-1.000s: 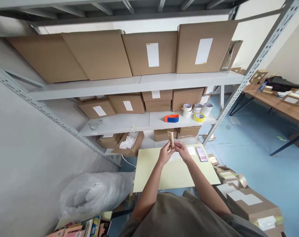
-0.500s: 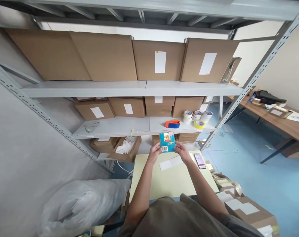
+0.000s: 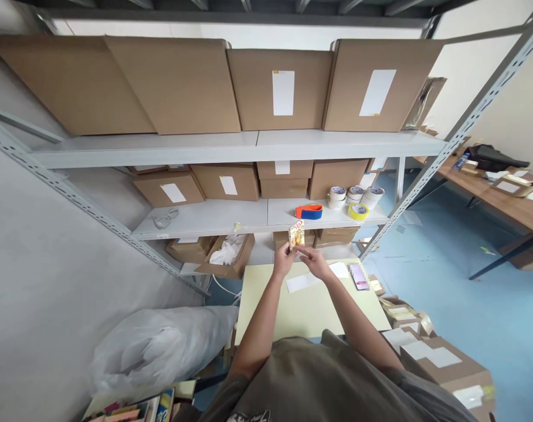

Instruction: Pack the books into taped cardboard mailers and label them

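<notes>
A small book or flat box (image 3: 296, 233), its yellow and white patterned face showing, stands tilted above the far edge of the pale yellow table (image 3: 310, 316). My left hand (image 3: 284, 260) is closed on its lower left part. Fingers of my right hand (image 3: 313, 261) reach to its lower edge and touch it or lie just beside it; whether they grip is unclear. On the table lie white paper strips (image 3: 302, 282) and a phone (image 3: 358, 276).
Shelves ahead hold cardboard boxes (image 3: 281, 88), an orange and blue band (image 3: 309, 211) and tape rolls (image 3: 357, 211). A wrapped plastic bundle (image 3: 160, 346) sits at left, books (image 3: 138, 410) at lower left, and boxes (image 3: 446, 363) at right.
The item has turned from its blue face to a patterned face. My right hand has shifted left, closer to my left hand. The view has tilted down, and books show at lower left.
</notes>
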The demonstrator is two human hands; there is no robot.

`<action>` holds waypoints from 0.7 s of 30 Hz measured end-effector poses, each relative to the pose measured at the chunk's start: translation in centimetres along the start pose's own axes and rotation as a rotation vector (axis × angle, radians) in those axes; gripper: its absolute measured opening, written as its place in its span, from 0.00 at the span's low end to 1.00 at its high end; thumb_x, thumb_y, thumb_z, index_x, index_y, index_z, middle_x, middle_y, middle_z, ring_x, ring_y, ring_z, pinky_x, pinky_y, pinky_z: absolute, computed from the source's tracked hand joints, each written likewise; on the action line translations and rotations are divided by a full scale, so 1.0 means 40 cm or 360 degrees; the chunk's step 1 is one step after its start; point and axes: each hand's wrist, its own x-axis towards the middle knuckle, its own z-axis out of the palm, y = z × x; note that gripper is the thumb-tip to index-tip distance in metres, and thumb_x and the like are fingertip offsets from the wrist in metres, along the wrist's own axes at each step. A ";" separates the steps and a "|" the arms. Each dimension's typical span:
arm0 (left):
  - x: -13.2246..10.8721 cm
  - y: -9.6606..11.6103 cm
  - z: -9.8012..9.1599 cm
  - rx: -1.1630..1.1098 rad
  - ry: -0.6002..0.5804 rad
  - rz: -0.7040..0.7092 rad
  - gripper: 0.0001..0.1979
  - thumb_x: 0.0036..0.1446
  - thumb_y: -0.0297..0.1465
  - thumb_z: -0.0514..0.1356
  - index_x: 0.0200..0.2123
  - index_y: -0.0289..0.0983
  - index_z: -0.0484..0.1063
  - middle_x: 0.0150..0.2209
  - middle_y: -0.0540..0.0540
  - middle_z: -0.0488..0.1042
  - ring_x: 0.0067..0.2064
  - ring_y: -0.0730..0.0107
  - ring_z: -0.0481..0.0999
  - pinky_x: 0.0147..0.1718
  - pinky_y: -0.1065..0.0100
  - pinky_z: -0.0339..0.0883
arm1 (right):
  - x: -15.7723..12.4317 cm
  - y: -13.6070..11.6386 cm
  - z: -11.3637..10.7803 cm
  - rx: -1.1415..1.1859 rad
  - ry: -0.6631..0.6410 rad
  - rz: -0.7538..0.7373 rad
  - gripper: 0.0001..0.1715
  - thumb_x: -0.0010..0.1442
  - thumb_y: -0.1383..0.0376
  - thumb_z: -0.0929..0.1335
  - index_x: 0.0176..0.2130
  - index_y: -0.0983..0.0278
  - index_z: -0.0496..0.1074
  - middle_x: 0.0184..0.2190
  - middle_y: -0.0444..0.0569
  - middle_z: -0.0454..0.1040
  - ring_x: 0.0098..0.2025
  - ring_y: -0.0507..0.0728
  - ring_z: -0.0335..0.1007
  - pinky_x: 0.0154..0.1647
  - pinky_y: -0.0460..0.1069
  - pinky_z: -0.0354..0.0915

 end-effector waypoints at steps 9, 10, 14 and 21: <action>0.004 0.003 -0.061 -0.0336 -0.0107 -0.0222 0.37 0.46 0.43 0.78 0.59 0.37 0.78 0.55 0.37 0.82 0.54 0.49 0.82 0.54 0.52 0.77 | 0.007 0.008 -0.055 0.0273 0.0221 0.0283 0.28 0.49 0.52 0.80 0.49 0.56 0.80 0.45 0.51 0.85 0.46 0.65 0.80 0.46 0.59 0.74; 0.000 0.004 -0.060 -0.0275 -0.0044 -0.0186 0.37 0.46 0.42 0.78 0.60 0.37 0.78 0.55 0.38 0.82 0.55 0.49 0.82 0.55 0.52 0.76 | 0.002 0.007 -0.052 0.0314 0.0213 0.0305 0.28 0.49 0.52 0.80 0.48 0.57 0.80 0.44 0.51 0.85 0.45 0.65 0.81 0.45 0.58 0.74; -0.024 0.009 -0.046 0.0110 0.0342 0.0019 0.31 0.48 0.36 0.78 0.56 0.42 0.81 0.54 0.40 0.82 0.60 0.49 0.78 0.58 0.55 0.73 | -0.018 0.005 -0.038 0.0322 0.0321 0.0314 0.29 0.49 0.49 0.80 0.48 0.56 0.78 0.45 0.51 0.86 0.45 0.65 0.81 0.43 0.55 0.72; -0.068 -0.040 -0.061 0.0227 0.0501 0.0014 0.31 0.49 0.36 0.77 0.57 0.42 0.80 0.58 0.39 0.79 0.55 0.53 0.80 0.51 0.60 0.76 | -0.046 0.023 -0.015 0.0366 0.0260 0.0395 0.29 0.49 0.49 0.81 0.48 0.55 0.77 0.45 0.49 0.85 0.45 0.63 0.81 0.40 0.53 0.72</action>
